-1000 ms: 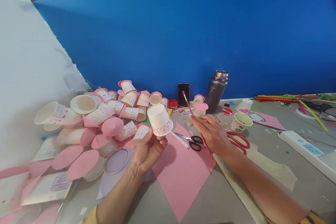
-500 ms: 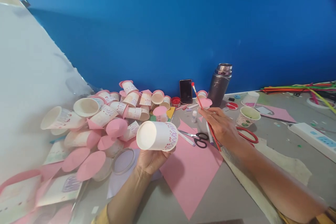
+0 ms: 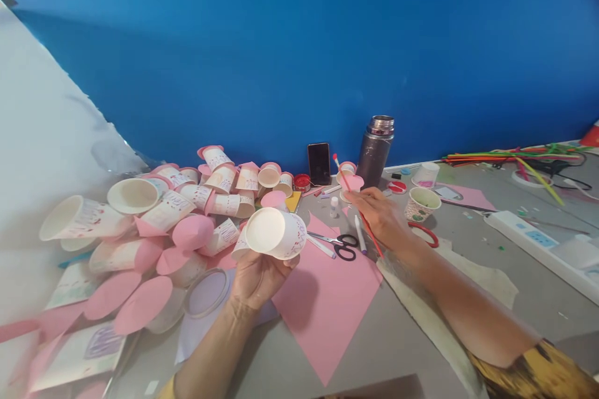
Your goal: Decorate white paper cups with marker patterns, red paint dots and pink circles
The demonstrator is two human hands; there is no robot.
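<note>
My left hand (image 3: pixel 257 277) grips the cup (image 3: pixel 276 234), likely light and crushable, best held by its rim (image 3: pixel 303 240); my right hand (image 3: pixel 380 218) grips the brush (image 3: pixel 343 177).

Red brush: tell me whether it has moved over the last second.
Yes, the red brush has shifted right in the view: its tip overlapped the phone a second ago and now shows to its right.

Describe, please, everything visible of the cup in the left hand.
The white cup looks like paper. It is held tilted in the air, in view just left of the scissors. Its plain base faces the camera; the wider rim points away, rightward. Purple lines and red dots mark the wall near the rim. The left hand grips it from below. Its inside is hidden.
</note>
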